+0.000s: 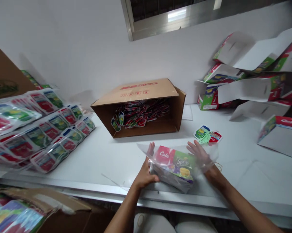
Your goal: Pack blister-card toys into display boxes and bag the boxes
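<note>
A small printed carton (pixel 176 161) marked "Cola" and "Sprite" lies tilted near the table's front edge inside a clear plastic bag (pixel 171 179). My left hand (pixel 145 171) cups the left end of the bagged carton, thumb in front and fingers behind. At the right end, my right hand (pixel 201 157) has its fingers stretched out, touching the loose film of the bag, which partly covers it. Just beyond my right hand are can-shaped printed cards (pixel 202 132) with a tangle of pale green strings (pixel 205 137).
An open brown cardboard box (pixel 146 131) on its side holds many printed cards. Plastic-wrapped card stacks (pixel 51 129) fill the left. Unfolded cartons (pixel 247 89) pile at the right, beside another carton (pixel 279 136). A cardboard box (pixel 63 210) stands below the table edge at lower left.
</note>
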### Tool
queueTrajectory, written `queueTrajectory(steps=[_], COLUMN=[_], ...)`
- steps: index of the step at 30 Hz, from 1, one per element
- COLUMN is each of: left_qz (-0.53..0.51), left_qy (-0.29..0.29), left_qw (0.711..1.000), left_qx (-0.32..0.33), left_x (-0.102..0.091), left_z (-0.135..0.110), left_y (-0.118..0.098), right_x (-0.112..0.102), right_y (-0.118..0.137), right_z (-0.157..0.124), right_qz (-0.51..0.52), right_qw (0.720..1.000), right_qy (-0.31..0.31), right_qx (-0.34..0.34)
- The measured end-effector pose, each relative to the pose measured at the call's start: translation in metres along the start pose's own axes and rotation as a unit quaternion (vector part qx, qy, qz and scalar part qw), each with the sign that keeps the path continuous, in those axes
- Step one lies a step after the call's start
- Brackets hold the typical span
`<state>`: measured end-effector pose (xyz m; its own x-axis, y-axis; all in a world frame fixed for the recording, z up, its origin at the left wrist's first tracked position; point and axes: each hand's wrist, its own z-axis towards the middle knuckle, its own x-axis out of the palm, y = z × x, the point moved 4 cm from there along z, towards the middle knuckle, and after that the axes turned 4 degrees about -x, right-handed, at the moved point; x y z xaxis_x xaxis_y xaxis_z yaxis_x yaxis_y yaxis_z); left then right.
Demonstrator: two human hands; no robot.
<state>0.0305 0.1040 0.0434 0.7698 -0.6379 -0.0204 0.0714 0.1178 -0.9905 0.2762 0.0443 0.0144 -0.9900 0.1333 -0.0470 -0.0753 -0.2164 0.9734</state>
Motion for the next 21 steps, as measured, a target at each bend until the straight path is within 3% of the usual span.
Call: queueTrajectory(steps=[3,6,12,17,21], left_qz=[-0.061,-0.101,-0.062,-0.015,0.014], left_qy=[-0.019,-0.024,-0.024,-0.045,-0.134], left_qw=[0.998,0.994,0.998,0.998,0.989], left_qx=[0.026,0.019,-0.021,-0.049,-0.060], left_x=[0.013,0.026,0.025,0.024,0.021], left_z=[0.009,0.017,0.012,-0.003,0.000], left_y=[-0.005,-0.003,0.008,0.012,-0.002], right_x=[0.019,0.032,0.021,0.021,0.028], right_y=[0.013,0.010,-0.007,-0.015,0.003], right_z=[-0.031,-0.043,-0.052,-0.077,-0.057], right_qz=[-0.002,-0.062,-0.199,-0.281,-0.250], right_qw=[0.998,0.995,0.966,0.953,0.968], right_qy=[0.022,0.037,0.152,0.112,0.009], right_qx=[-0.064,-0.068,-0.062,-0.013,0.032])
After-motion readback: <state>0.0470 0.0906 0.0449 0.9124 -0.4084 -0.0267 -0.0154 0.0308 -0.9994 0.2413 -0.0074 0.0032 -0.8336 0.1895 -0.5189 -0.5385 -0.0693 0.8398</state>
